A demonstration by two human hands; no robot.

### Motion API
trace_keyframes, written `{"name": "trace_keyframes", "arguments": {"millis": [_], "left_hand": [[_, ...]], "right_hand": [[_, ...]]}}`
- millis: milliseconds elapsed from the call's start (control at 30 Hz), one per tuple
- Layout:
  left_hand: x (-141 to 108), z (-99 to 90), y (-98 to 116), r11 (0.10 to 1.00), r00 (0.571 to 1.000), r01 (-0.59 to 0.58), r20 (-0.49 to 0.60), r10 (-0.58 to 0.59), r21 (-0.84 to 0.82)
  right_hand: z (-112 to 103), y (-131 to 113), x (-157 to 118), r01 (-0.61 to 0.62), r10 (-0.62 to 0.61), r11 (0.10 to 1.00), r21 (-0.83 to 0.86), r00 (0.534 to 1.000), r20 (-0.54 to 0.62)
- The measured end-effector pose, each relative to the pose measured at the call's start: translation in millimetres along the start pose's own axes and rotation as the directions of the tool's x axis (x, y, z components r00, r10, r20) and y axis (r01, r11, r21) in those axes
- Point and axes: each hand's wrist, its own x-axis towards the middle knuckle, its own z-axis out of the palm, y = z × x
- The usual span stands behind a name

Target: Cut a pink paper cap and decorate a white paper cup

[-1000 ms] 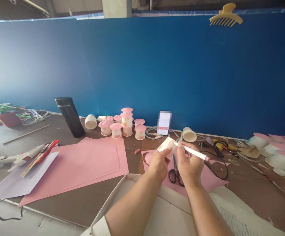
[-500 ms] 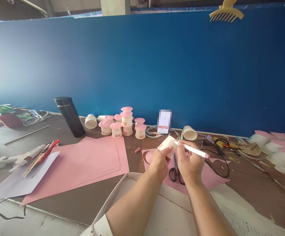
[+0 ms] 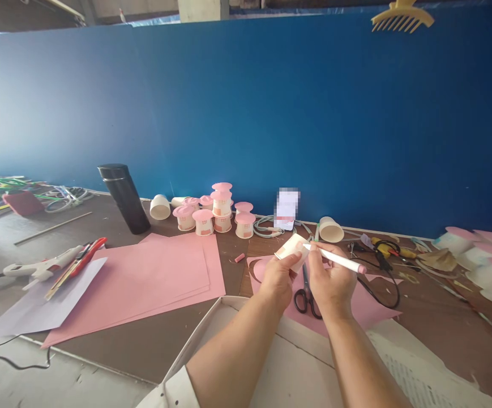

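My left hand is closed around a small white paper cup, tilted on its side. In my right hand a white marker with a pink end is gripped, its tip at the cup's surface. Below the hands, black-handled scissors lie on a pink paper sheet. A small pink marker cap rests on the table to the left. Farther back stand several paper cups with pink round tops, some stacked, with windows and doors drawn on them.
A black flask stands at the back left. Pink sheets, a red utility knife and a glue gun lie on the left. A phone leans against the blue partition. Cables and more pink-topped cups are at right.
The whole view has shifted slightly, so things appear a little farther right. Both hands keep their hold on the cup and marker, the marker tip still at the cup.
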Motion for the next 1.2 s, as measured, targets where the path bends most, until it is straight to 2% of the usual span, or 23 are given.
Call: {"name": "trace_keyframes", "arguments": {"millis": [267, 467, 1000, 1200], "left_hand": [[0.3, 0.0, 0.5, 1.000, 0.999, -0.014, 0.029, 0.013, 0.008], [-0.5, 0.4, 1.2, 1.000, 1.000, -0.001, -0.031, 0.001, -0.002], [1.5, -2.1, -1.0, 1.000, 1.000, -0.031, 0.002, 0.031, -0.002], [0.8, -1.0, -0.2, 1.000, 0.999, -0.027, -0.027, 0.028, 0.008]], "right_hand": [[0.4, 1.6, 0.4, 0.016, -0.016, 0.999, -0.031, 1.000, 0.002], [0.3, 0.2, 0.1, 0.011, -0.010, 0.998, -0.055, 1.000, 0.013], [0.1, -2.6, -1.0, -0.055, 0.058, 0.995, -0.078, 0.998, 0.037], [0.1, -2.7, -1.5, -0.059, 0.063, 0.995, -0.081, 0.997, 0.049]]}}
